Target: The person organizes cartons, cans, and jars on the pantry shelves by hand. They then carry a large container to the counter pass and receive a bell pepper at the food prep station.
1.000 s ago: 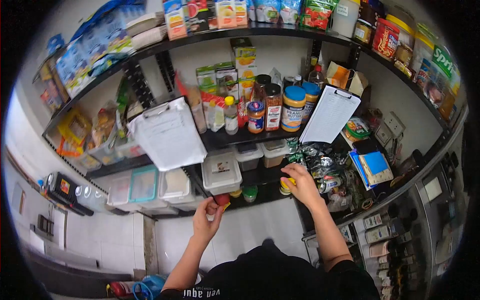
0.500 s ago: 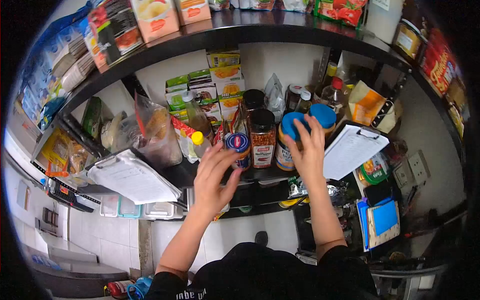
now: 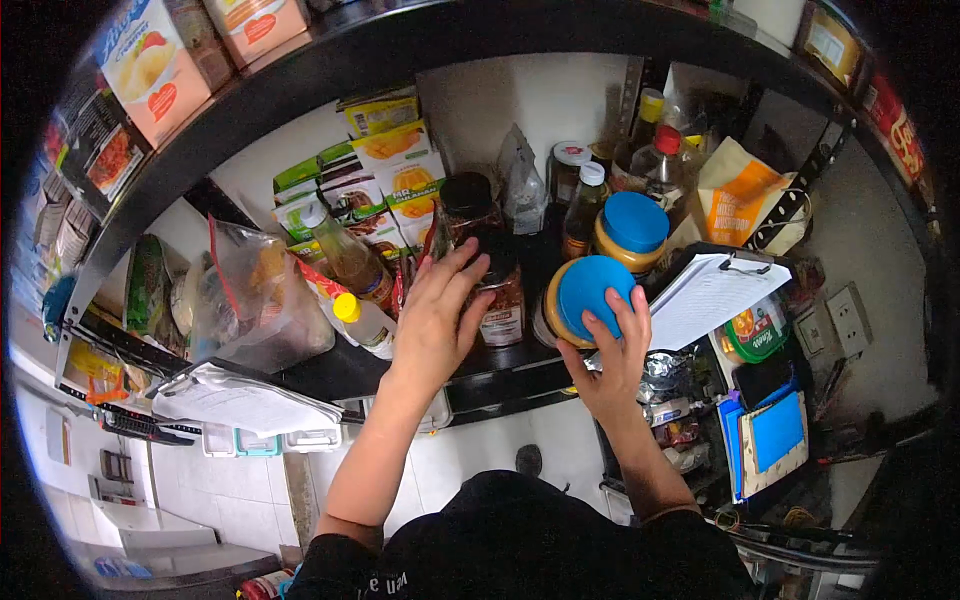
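My right hand (image 3: pixel 615 365) is closed on a peanut butter jar (image 3: pixel 590 300) with a wide blue lid. Its fingers lie over the lid and the thumb is at the near side; the jar tilts toward me. Another blue-lidded jar (image 3: pixel 632 235) stands just behind it. My left hand (image 3: pixel 435 320) has its fingers apart beside a red pepper jar (image 3: pixel 503 310) with a dark lid. Whether the fingertips touch that jar I cannot tell. Left of this hand stands a small bottle with a yellow cap (image 3: pixel 362 325).
Dessert packets (image 3: pixel 400 185), sauce bottles (image 3: pixel 585 205) and a plastic bag (image 3: pixel 265 310) crowd the dark shelf. Clipboards with paper hang at its front edge, one left (image 3: pixel 245 400) and one right (image 3: pixel 715 295). An upper shelf (image 3: pixel 400 45) runs overhead.
My right hand has gripped the peanut butter jar and brought it closer to me, tilted. My left hand now hides the small blue-lidded jar seen before. The view has shifted.
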Tool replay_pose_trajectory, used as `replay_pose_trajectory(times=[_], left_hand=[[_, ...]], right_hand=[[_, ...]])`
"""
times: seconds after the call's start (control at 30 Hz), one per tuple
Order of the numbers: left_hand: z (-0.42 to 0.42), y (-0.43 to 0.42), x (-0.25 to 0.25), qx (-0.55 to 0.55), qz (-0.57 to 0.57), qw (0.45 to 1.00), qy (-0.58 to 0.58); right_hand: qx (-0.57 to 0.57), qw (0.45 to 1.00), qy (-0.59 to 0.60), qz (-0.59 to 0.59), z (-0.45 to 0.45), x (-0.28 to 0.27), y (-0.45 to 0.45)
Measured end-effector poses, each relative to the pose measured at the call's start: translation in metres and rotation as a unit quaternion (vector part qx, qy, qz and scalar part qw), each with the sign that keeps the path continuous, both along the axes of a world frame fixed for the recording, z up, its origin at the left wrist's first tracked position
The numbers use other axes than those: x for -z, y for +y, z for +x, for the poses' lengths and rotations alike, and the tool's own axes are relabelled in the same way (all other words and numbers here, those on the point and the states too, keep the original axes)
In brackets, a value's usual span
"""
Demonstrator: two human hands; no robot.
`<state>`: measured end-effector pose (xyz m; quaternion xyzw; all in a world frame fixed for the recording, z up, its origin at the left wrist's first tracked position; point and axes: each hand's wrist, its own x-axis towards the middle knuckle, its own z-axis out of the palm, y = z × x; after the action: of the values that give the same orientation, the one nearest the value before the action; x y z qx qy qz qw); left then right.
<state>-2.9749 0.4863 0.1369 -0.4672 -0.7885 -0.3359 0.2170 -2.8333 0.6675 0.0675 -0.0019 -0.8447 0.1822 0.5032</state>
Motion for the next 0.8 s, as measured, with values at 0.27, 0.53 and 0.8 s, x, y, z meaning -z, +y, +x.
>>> replay_pose_trajectory(times=[0.27, 0.53, 0.8], left_hand=[[0.014, -0.010, 0.024, 0.030, 0.064, 0.997, 0.018], [0.011, -0.007, 0.024, 0.029, 0.065, 0.997, 0.004], [0.001, 0.000, 0.024, 0.032, 0.040, 0.998, -0.031]], right_hand=[[-0.008, 0.999, -0.041, -0.008, -0.005, -0.002, -0.001], [-0.016, 0.993, -0.113, -0.019, -0.060, -0.015, 0.008], [0.057, 0.982, -0.179, 0.029, -0.093, -0.019, 0.012]])
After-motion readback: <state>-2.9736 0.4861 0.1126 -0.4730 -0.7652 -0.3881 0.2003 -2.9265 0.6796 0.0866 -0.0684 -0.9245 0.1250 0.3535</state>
